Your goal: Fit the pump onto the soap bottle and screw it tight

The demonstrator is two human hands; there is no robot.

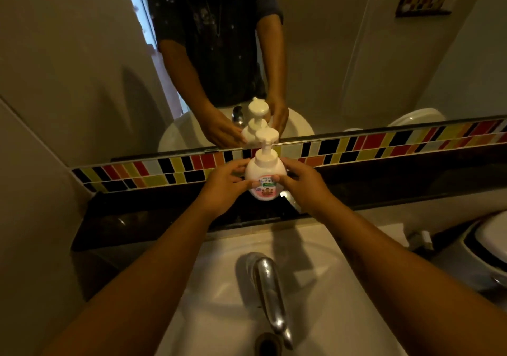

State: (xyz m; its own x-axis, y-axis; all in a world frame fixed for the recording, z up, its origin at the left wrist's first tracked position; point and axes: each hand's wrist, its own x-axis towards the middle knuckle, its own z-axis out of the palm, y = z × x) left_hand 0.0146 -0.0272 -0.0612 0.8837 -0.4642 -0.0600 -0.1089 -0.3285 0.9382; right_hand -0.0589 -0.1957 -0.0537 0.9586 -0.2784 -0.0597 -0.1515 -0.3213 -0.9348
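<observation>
Nearest, a chrome tap arches over the white basin. Beyond it both forearms reach to the dark ledge, where the soap bottle stands upright (label facing the camera). The left hand and right hand clasp its round body from either side, fingers wrapped on it. The pump sits on its neck. Behind run coloured tiles and a mirror.

Below you, a chrome tap arches over the white sink; beyond the tap, a coloured tile strip runs under the mirror.
</observation>
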